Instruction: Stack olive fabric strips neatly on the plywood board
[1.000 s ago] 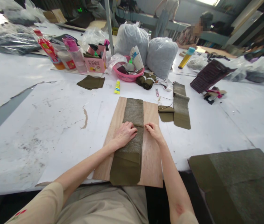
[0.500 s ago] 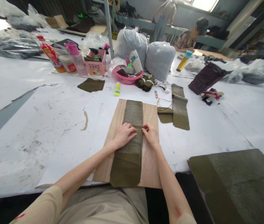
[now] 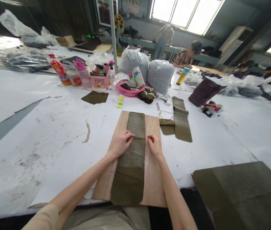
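Note:
A long olive-green fabric strip lies lengthwise on a wooden board at the table's near edge. My left hand rests flat on the strip near its middle, fingers curled over a fold line. My right hand sits at the strip's right edge, its fingertips pinched together against the fabric; whether they hold a needle or thread is too small to tell. The strip's near end hangs toward my lap.
More olive strips lie right of the board, and a large olive sheet at near right. Beyond are a yellow glue bottle, pink basin, pink box, bottles and grey bags. A person sits far back.
My right hand has moved left to the strip's edge and closed its fingertips there. The camera has tilted up, showing more of the room; my left hand stays on the strip.

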`<move>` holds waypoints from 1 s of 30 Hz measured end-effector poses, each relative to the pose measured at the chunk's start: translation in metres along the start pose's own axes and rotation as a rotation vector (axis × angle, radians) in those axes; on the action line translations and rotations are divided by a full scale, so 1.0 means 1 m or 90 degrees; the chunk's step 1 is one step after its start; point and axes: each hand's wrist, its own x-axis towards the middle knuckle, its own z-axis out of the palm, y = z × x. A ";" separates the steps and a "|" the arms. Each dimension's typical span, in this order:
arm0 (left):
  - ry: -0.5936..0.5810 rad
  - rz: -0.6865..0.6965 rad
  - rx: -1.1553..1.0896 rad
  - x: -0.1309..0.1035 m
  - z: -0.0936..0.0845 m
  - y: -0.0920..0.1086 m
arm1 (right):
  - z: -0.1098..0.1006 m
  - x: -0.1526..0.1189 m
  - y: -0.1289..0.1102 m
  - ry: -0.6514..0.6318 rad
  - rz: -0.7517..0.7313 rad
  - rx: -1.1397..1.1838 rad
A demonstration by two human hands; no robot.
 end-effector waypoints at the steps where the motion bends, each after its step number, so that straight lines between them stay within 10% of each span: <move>1: 0.005 -0.004 0.018 0.003 -0.002 -0.006 | -0.002 -0.004 -0.002 0.019 0.002 -0.010; 14: -0.144 0.045 0.298 0.039 0.000 -0.064 | 0.028 -0.141 -0.027 0.005 -0.122 -0.184; 30: -0.078 -0.041 -0.055 0.077 0.002 -0.088 | 0.024 -0.109 -0.024 0.022 -0.038 -0.003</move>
